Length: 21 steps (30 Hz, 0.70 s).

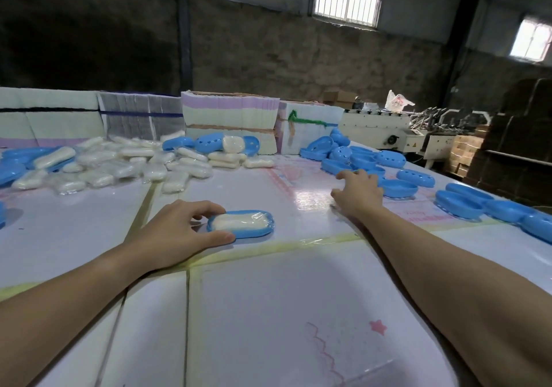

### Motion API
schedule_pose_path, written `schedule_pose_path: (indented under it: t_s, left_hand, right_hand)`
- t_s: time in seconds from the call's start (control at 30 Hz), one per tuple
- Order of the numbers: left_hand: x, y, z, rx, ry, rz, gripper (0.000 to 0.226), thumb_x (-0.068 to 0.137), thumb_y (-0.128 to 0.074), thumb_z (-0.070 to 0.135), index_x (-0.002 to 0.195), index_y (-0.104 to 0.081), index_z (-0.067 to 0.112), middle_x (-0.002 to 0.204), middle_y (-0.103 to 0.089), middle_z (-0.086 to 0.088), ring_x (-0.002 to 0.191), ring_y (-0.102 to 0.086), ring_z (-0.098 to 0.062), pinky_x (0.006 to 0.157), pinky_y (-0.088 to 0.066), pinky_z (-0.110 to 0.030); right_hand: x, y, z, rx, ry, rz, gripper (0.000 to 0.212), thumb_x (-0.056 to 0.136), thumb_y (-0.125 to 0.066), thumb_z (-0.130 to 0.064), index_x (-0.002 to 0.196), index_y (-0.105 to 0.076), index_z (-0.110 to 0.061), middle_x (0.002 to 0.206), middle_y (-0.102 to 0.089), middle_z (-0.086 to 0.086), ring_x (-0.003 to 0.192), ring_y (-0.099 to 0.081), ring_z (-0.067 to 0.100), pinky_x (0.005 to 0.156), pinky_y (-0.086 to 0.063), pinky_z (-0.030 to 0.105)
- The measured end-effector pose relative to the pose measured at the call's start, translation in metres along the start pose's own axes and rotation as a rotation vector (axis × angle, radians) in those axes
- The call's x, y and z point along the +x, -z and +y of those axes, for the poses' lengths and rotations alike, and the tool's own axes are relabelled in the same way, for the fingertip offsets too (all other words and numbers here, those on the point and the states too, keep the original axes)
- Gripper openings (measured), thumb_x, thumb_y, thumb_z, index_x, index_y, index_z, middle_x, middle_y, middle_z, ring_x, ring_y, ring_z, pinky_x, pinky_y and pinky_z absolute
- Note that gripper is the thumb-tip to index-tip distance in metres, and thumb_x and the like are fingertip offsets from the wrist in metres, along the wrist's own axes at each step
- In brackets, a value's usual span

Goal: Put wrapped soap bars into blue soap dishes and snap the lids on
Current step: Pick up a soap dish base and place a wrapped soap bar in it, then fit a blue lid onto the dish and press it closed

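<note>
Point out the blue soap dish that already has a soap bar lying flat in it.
The blue soap dish held by the left hand, alone mid-table; the heaped ones hold none.

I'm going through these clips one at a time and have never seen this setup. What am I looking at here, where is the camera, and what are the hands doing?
There is no machine: a person works with bare hands, and the single camera sits on their head, looking forward and down. The left hand holds the edge of a blue soap dish between thumb and fingers; a wrapped soap bar already lies in it, with no lid on yet. The right hand reaches, fingers spread and holding nothing, toward a pile of blue dish parts, some with holes. A heap of wrapped soap bars lies far left on the glossy table. Stacks of flat printed sheets stand behind.
</note>
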<state>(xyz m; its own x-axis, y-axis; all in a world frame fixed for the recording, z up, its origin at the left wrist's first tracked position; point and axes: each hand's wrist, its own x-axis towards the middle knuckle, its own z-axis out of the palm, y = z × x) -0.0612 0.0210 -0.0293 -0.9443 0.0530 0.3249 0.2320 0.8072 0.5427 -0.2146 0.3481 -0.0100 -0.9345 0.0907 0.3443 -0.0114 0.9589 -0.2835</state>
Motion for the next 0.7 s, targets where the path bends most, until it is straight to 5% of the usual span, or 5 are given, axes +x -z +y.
schedule_pose_path:
  t_s: [0.17, 0.37, 0.53, 0.7]
  left_hand:
    - [0.004, -0.002, -0.001, -0.003, -0.022, 0.018, 0.037, 0.067, -0.076, 0.065, 0.101, -0.063, 0.055, 0.104, -0.064, 0.025, 0.094, -0.057, 0.013, 0.066, -0.04, -0.003]
    - [0.006, -0.004, -0.005, -0.075, -0.071, 0.037, 0.046, 0.057, -0.07, 0.072, 0.101, -0.066, 0.06, 0.096, -0.065, 0.035, 0.096, -0.054, 0.024, 0.071, -0.041, -0.001]
    - [0.008, -0.005, -0.002, -0.042, -0.095, 0.031, 0.051, 0.058, -0.068, 0.073, 0.108, -0.061, 0.064, 0.099, -0.064, 0.04, 0.097, -0.053, 0.023, 0.075, -0.042, -0.007]
    - [0.006, -0.005, 0.003, -0.047, -0.071, 0.027, 0.032, 0.066, -0.077, 0.06, 0.097, -0.069, 0.055, 0.091, -0.064, 0.042, 0.092, -0.051, 0.029, 0.068, -0.038, 0.005]
  right_hand:
    - [0.021, 0.002, 0.063, -0.099, -0.276, -0.11, 0.053, 0.096, -0.044, -0.034, 0.147, -0.035, -0.024, 0.159, -0.021, 0.01, 0.147, -0.009, 0.039, 0.114, -0.022, 0.06]
    - [0.035, -0.007, 0.071, -0.117, -0.316, -0.142, 0.052, 0.096, -0.038, -0.035, 0.144, -0.041, -0.015, 0.155, -0.03, 0.014, 0.144, -0.018, 0.039, 0.114, -0.028, 0.054]
    - [0.033, -0.007, 0.069, -0.154, -0.139, -0.016, 0.031, 0.092, -0.045, -0.016, 0.119, -0.059, -0.012, 0.129, -0.053, 0.007, 0.13, -0.036, 0.036, 0.102, -0.038, 0.052]
    - [0.016, 0.003, 0.045, 0.227, 0.163, 0.0, 0.022, 0.089, -0.066, -0.014, 0.109, -0.075, -0.018, 0.113, -0.07, 0.002, 0.101, -0.059, 0.017, 0.088, -0.049, 0.031]
